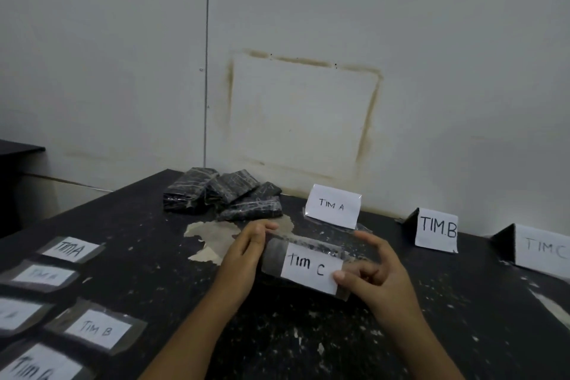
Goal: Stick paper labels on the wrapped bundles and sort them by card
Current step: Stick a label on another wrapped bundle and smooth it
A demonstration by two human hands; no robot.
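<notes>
Your left hand (246, 253) grips the bundle (311, 246) at lower centre, steadying it; your right hand (381, 279) clasps its right end, thumb pressing the TIM C label (308, 268) down to stick.

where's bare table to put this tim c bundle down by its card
Bare table lies in front of the TIM C card, right of the right hand holding the bundle. Also free before the TIM B card. Crowded: loose labels at left, bundle pile at back.
</notes>
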